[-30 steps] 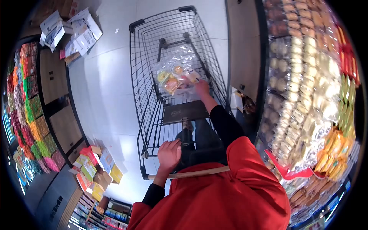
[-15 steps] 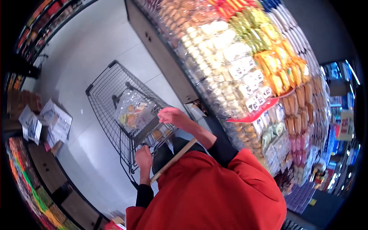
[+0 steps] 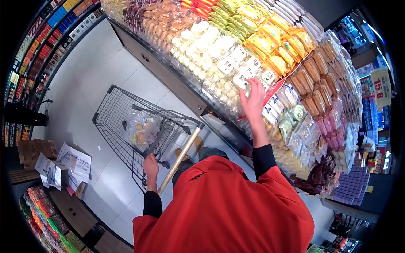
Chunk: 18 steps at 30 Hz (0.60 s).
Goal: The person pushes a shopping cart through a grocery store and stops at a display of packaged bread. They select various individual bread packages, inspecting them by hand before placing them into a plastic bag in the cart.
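My right hand (image 3: 253,101) reaches over the display with its fingers apart, close over the white packaged buns (image 3: 230,63) and beside the red shelf strip (image 3: 275,92). Nothing shows in its grasp. At the near end of the wire shopping cart (image 3: 122,95), my left hand (image 3: 151,166) is closed, fingers curled at the cart's dark frame. The cart's pale handle bar (image 3: 181,156) runs slantwise just right of that hand. A clear plastic bag (image 3: 142,130) with food items lies inside the cart.
Orange packs (image 3: 276,46), brown packaged rolls (image 3: 312,78) and green-white packs (image 3: 295,116) fill the display. A brown cabinet front (image 3: 168,76) borders the cart's right. Cardboard boxes (image 3: 38,152) stand at left, near snack bins (image 3: 46,211). Stocked shelves (image 3: 46,42) line the far left.
My right hand has left the cart area and moved up and right over the packaged buns, its fingers opening. My left hand stays at the cart; the view has shifted.
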### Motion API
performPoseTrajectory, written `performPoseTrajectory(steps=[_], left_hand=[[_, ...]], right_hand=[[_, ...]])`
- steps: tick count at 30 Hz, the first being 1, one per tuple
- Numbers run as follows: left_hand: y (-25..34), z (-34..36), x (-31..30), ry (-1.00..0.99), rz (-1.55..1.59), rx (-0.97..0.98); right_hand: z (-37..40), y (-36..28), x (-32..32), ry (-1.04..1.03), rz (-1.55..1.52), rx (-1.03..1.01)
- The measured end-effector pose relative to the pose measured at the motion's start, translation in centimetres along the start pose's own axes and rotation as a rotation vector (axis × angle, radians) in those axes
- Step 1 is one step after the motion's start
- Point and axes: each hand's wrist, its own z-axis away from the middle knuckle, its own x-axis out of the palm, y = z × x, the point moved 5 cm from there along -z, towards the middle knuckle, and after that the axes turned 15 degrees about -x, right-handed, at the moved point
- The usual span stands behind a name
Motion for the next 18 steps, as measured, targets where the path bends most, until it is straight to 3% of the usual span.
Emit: performPoseTrajectory(steps=[7, 10, 12, 18], left_hand=[[-0.2, -0.4, 0.3, -0.104, 0.016, -0.052], [-0.1, -0.4, 0.1, -0.09, 0.206, 0.0], [1.8, 0.9, -1.3, -0.002, 0.339, 0.137], [10.0, 5.0, -4.8, -0.052, 0.423, 0.189]], right_hand=[[-0.2, 3.1, 0.9, -0.126, 0.109, 0.026], [-0.5, 4.0, 1.8, -0.219, 0.112, 0.057], [-0.2, 4.4, 1.9, -0.249, 0.103, 0.074], [-0.6, 4.4, 1.7, -0.254, 0.069, 0.064]])
